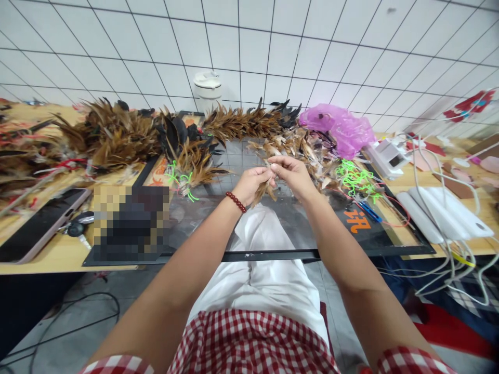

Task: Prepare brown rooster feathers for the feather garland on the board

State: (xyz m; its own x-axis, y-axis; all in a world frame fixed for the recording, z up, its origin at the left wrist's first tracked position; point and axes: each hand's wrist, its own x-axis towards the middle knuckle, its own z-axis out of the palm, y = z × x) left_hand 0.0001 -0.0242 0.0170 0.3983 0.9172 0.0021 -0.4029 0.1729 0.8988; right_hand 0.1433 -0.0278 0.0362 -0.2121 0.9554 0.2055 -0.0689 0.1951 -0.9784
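Both my hands meet over the dark glass panel (288,228). In my left hand (253,182), closed fingers pinch a small bunch of brown feathers (266,192), whose tips hang below the hand. My right hand (290,174) touches the top of that bunch with thumb and forefinger pressed together; what lies between those fingertips is too small to make out. Just beyond, loose brown and white feathers (304,143) are heaped. To the left lies a tied feather bundle (197,161) with green ties. Bright green strips (353,176) lie right of my right hand.
Feather garlands (249,122) run along the back, with more feathers (113,130) at left. A pink plastic bag (339,124), a white lidded cup (208,88), blue snips (368,210), a phone (42,223), keys (78,228), and white power banks with cables (444,213) surround the panel.
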